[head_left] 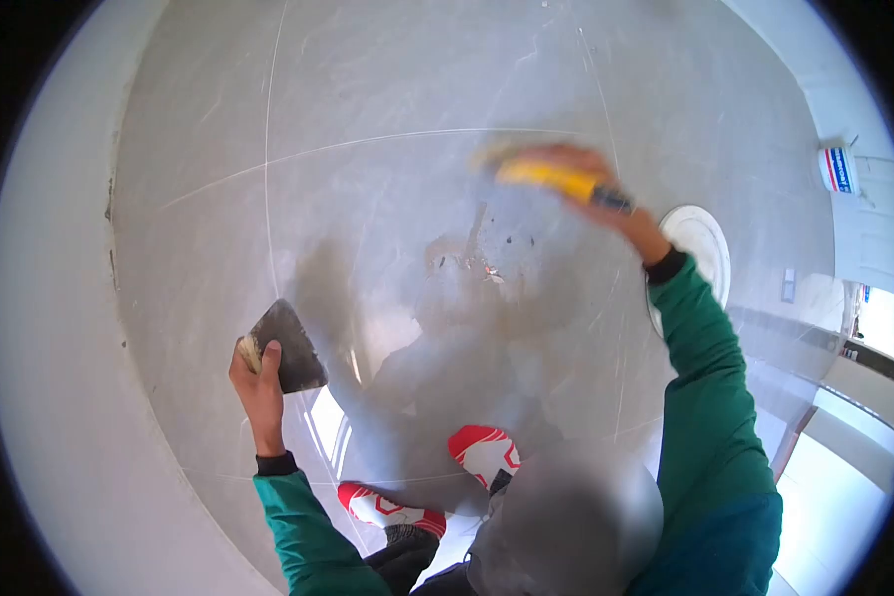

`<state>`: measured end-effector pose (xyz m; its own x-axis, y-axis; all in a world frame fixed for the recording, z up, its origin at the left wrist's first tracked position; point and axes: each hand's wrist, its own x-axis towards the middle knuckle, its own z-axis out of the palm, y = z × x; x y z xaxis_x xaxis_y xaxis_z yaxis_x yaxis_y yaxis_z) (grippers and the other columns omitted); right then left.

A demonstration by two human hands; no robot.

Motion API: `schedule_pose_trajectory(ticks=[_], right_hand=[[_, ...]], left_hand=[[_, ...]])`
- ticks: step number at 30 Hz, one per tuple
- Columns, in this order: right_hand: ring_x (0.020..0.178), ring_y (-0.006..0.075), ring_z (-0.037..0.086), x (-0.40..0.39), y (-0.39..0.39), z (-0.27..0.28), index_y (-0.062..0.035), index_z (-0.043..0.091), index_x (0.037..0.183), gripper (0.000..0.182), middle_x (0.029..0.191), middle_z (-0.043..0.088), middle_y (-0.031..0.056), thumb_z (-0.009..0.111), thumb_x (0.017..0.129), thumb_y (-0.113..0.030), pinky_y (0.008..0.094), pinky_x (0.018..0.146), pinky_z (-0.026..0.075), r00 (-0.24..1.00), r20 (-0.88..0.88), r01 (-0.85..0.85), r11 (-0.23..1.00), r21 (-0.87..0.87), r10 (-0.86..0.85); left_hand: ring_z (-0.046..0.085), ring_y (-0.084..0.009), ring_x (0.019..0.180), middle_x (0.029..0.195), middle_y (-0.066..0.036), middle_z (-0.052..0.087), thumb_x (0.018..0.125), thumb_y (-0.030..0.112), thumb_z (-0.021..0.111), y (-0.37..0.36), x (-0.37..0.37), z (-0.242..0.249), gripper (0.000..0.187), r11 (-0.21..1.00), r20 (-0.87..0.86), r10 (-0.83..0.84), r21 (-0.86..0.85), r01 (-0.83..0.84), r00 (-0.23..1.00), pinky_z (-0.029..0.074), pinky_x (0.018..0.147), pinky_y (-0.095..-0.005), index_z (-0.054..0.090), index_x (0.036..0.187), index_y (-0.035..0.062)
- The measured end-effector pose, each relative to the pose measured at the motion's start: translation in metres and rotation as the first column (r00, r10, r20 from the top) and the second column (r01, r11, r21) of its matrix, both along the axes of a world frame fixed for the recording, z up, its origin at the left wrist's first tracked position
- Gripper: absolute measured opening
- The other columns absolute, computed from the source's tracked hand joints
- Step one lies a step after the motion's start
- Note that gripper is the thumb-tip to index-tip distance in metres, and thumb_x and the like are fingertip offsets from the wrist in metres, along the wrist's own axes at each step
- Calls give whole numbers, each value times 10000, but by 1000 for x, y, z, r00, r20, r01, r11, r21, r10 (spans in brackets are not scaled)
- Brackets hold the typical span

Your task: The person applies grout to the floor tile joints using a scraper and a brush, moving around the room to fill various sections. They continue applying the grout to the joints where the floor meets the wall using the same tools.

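Held out at the left, my left hand (258, 382) grips a dark, flat scraper (288, 348) by its light handle, the thumb lying on the blade. At the upper right, my right hand (591, 184) is closed around a yellow tool (548, 176) with a black end; its far tip is blurred by motion. Between the hands, a patch of small debris (492, 273) and dark marks lies on the grey tiled floor (368, 199).
A round white lid-like disc (700, 243) is beside my right forearm. A white bucket (837, 170) with a blue and red label stands at the far right. My red and white shoes (392, 509) are at the bottom. A pale wall (60, 298) runs along the left.
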<state>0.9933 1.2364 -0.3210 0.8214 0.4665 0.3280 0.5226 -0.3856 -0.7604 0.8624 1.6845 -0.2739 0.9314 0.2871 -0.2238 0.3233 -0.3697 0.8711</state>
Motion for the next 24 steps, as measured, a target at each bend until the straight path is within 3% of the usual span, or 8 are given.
schedule_pose_trajectory(ticks=[3,5,7,10,13,15,18,24], right_hand=[[846,231,625,43,-67,-7,-134,635,1045,305,979,646,80,662,753,-220,284,758,495,840,191,542,778,-318,-508],[792,246,629,69,-70,-29,-129,642,1014,290,925,650,90,654,744,-235,321,699,504,717,31,677,685,-270,-696],[744,270,623,52,-28,-51,-130,641,1000,294,857,655,99,659,724,-232,328,650,498,671,273,740,601,-302,-690],[875,293,600,-27,47,-23,-153,645,1007,319,971,630,116,647,688,-165,342,793,472,875,133,481,865,-143,-465],[848,278,599,-67,72,-8,-217,633,1026,334,955,633,82,631,693,-215,356,750,483,931,-6,361,925,-117,-365],[846,289,592,-67,74,1,-249,611,1063,365,929,632,69,601,704,-185,371,763,478,924,-158,275,891,-362,-349],[857,293,580,17,72,-11,-231,617,1054,336,945,623,80,575,732,-146,388,761,467,900,164,431,884,-184,-404],[859,278,587,61,112,-48,-189,643,1016,300,989,628,75,614,724,-125,337,767,469,956,100,275,961,8,-274]], left_hand=[[413,-90,665,728,16,487,809,109,577,-16,7,9,123,999,48,-34,7,33,998,370,618,-230,530,831,-2],[411,-91,663,728,16,487,811,112,577,-27,11,12,126,998,65,-50,35,47,997,372,619,-232,532,834,-3],[412,-88,662,723,16,487,810,118,582,-37,13,14,134,994,34,-111,7,111,993,376,614,-235,531,828,-4],[408,-82,657,713,17,483,806,121,585,-50,17,25,139,986,62,-105,-120,112,993,375,606,-234,530,821,-6],[409,-76,656,712,21,485,803,125,589,-52,18,25,145,987,76,-136,-77,142,988,371,602,-225,535,822,-8],[412,-76,657,714,20,490,804,126,589,-53,17,25,145,990,69,-123,-55,127,990,373,603,-224,539,826,-9],[419,-75,657,718,19,498,804,126,589,-53,10,21,146,990,44,-125,-61,127,991,377,603,-224,545,833,-10],[426,-78,645,704,12,502,802,125,590,-56,8,17,142,983,19,-153,-103,154,988,382,595,-230,544,825,-8]])
